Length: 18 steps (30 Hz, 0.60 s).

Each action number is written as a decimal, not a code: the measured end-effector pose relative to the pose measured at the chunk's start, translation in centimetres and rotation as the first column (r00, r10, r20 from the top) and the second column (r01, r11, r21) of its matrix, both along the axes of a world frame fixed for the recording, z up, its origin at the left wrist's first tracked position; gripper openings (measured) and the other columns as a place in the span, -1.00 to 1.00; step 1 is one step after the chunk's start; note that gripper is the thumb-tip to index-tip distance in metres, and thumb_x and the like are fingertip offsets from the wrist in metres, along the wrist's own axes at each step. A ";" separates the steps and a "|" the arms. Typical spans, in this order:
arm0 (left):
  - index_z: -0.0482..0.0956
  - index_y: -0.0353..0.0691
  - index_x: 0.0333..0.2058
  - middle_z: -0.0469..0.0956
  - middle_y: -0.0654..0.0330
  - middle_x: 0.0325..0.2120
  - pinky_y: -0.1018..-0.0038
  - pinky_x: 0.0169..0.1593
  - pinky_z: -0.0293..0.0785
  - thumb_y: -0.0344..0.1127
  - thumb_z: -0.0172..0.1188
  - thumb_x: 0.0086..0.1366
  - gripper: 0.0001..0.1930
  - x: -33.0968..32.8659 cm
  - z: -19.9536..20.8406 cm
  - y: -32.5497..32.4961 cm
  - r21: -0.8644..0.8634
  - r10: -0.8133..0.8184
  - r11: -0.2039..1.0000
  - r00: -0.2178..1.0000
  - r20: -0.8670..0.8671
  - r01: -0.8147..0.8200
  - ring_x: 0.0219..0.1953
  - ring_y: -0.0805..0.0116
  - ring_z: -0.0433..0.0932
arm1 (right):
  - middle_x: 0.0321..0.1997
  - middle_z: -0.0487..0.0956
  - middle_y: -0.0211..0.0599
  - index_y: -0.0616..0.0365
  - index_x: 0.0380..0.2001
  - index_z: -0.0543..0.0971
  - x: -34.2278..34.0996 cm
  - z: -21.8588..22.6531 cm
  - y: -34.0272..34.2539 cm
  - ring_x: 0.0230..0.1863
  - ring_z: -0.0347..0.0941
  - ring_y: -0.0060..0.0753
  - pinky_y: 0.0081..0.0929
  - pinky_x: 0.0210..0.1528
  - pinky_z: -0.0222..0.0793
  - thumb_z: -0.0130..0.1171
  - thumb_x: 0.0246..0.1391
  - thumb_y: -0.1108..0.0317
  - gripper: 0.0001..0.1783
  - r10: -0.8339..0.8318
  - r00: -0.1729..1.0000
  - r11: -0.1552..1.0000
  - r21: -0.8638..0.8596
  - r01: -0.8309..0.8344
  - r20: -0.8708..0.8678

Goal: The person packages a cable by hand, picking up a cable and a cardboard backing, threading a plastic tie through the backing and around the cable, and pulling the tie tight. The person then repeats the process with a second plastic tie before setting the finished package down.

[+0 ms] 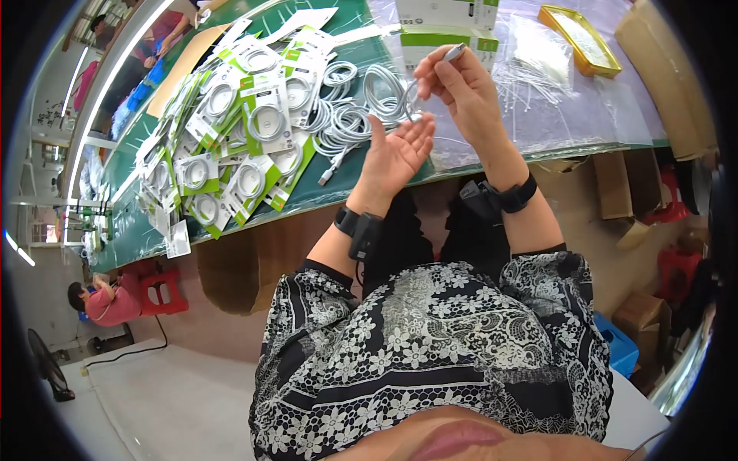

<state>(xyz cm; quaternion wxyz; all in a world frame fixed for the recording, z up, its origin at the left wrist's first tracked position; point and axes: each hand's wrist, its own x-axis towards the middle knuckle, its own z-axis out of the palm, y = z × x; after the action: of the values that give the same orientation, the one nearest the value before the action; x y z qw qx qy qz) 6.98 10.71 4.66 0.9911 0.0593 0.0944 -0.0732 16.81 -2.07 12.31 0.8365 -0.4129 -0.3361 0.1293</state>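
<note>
My right hand (pixel 463 88) is raised over the green table (pixel 350 180) and pinches the plug end of a white cable (pixel 453 52) between thumb and fingers. My left hand (pixel 396 150) is held palm up just below it, fingers spread, with the cable's other end resting near its fingertips. Both wrists wear black bands. Behind the hands lies a heap of loose coiled white cables (pixel 346 115).
Several green-and-white cards with coiled cables (pixel 238 146) spread over the table's left. White and green boxes (pixel 442 31), clear plastic bags (pixel 538 69) and a yellow tray (pixel 580 40) lie at the right. Cardboard boxes and red stools stand under the table; other people sit at the left.
</note>
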 end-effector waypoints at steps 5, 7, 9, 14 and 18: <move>0.23 -0.23 0.04 0.37 0.09 -0.03 0.18 0.11 0.40 -0.11 0.10 0.30 -0.54 1.1 1.3 -0.7 0.082 0.085 0.993 0.996 0.041 -0.088 0.04 0.18 0.41 | -0.27 0.51 -0.30 0.20 -0.13 0.44 -0.9 -1.3 -3.7 -0.39 0.41 -0.60 -0.64 -0.28 0.40 -0.07 0.26 0.38 -0.81 -0.037 0.995 0.999 -0.030 0.035 -0.093; 0.21 -0.22 0.06 0.35 0.08 0.00 0.14 0.11 0.39 -0.20 0.10 0.30 -0.56 1.7 0.7 -0.5 0.291 0.183 0.935 0.979 0.093 -0.202 0.04 0.16 0.41 | -0.24 0.50 -0.32 0.21 -0.07 0.44 -1.1 -2.6 -4.9 -0.40 0.39 -0.63 -0.65 -0.28 0.40 -0.06 0.26 0.38 -0.76 -0.122 0.984 0.989 -0.099 0.109 -0.127; 0.20 -0.22 0.07 0.34 0.08 0.01 0.11 0.12 0.39 -0.25 0.09 0.31 -0.57 2.0 0.1 -1.2 0.387 0.213 0.889 0.969 0.122 -0.244 0.05 0.15 0.41 | -0.21 0.49 -0.32 0.22 -0.02 0.42 -1.5 -3.9 -4.9 -0.40 0.39 -0.64 -0.65 -0.28 0.40 -0.06 0.25 0.38 -0.74 -0.155 0.978 0.977 -0.165 0.132 -0.136; 0.18 -0.21 0.08 0.36 0.08 -0.01 0.20 0.11 0.41 -0.37 0.02 0.33 -0.62 2.0 0.3 -3.7 0.634 0.245 0.702 0.946 0.214 -0.325 0.03 0.19 0.43 | -0.13 0.45 -0.35 0.25 0.10 0.36 -1.7 -5.7 -5.0 -0.41 0.40 -0.66 -0.64 -0.27 0.40 -0.08 0.24 0.44 -0.64 -0.225 0.969 0.902 -0.399 0.165 -0.107; 0.20 -0.23 0.07 0.36 0.07 -0.01 0.25 0.10 0.43 -0.41 -0.04 0.35 -0.66 1.7 -0.1 -4.2 0.656 0.203 0.697 0.957 0.205 -0.289 0.02 0.21 0.44 | -0.13 0.44 -0.35 0.26 0.12 0.35 -1.8 -6.5 -5.8 -0.41 0.41 -0.66 -0.64 -0.27 0.39 -0.11 0.23 0.49 -0.61 -0.170 0.981 0.906 -0.405 0.121 -0.088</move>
<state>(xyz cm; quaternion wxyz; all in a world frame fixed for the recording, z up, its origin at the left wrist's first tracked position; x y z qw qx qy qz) 8.65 6.55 4.56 0.9048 0.4083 0.0636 0.1033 15.02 -7.82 5.82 0.7615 -0.5894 -0.2197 0.1567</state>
